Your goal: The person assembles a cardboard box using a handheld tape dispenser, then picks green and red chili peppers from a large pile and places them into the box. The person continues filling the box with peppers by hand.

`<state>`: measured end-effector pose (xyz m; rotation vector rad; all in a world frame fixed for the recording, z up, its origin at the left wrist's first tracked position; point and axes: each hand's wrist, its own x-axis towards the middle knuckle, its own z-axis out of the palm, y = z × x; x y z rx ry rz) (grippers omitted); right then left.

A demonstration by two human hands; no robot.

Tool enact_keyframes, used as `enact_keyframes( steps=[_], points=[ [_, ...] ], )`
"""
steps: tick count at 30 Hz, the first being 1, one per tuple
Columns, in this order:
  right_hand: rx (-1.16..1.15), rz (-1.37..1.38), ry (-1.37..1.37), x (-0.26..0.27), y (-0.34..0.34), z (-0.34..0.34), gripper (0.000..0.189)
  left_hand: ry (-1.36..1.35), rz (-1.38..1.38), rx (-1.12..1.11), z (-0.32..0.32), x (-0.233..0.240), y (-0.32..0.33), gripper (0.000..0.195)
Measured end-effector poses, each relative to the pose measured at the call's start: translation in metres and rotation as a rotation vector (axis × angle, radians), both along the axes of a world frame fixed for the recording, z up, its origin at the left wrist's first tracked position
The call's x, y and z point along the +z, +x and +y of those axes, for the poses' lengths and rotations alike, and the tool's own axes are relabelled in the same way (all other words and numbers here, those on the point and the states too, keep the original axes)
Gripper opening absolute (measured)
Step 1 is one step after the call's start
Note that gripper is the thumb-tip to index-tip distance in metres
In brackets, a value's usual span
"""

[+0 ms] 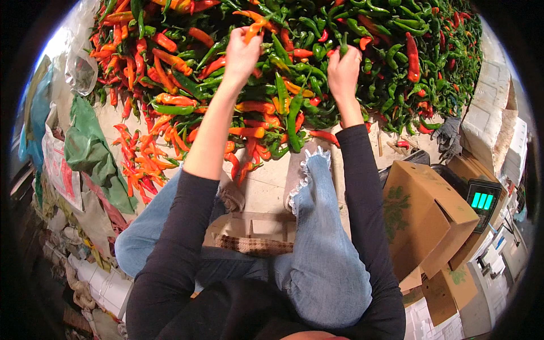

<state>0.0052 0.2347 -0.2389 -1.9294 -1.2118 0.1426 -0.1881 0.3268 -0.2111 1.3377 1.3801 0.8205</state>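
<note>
A large heap of red, orange and green chili peppers [263, 91] spreads across the floor before me. My left hand [243, 53] is closed on an orange chili pepper [254, 30], whose green stem points up to the right. To the right, above the heap, my right hand [345, 70] grips a green chili pepper [344, 42]; only its upper end shows above my fingers, and the rest is hidden. Below my left forearm, mostly red and orange peppers [144, 159] lie at the heap's lower left edge. Greener, smaller peppers [429, 72] fill the right side.
Cardboard boxes [425, 216] stand on the right, beside a digital display unit [483, 204]. White foam boxes [484, 123] and a dark glove [448, 136] are at the upper right. Green plastic sacking [93, 148] and other bags line the left. A cardboard box [255, 227] sits between my legs.
</note>
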Motion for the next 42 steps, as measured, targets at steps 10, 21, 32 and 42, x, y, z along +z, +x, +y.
enact_keyframes(
  steps=[10,21,32,42],
  points=[
    [-0.063,-0.34,-0.479,-0.012,-0.022,0.083,0.032,0.307,1.185,-0.835,0.031,0.051,-0.044,0.045],
    [-0.09,-0.398,-0.401,-0.015,-0.019,0.073,0.019,1.059,0.526,-0.507,0.054,-0.011,0.016,0.016],
    [-0.185,0.248,-0.292,-0.001,0.002,0.042,0.03,-0.173,-0.31,-0.046,-0.02,0.046,-0.035,0.025],
    [-0.288,-0.125,-0.192,0.0,-0.014,0.053,0.034,0.203,0.413,-0.351,0.021,0.004,0.074,0.026]
  ],
)
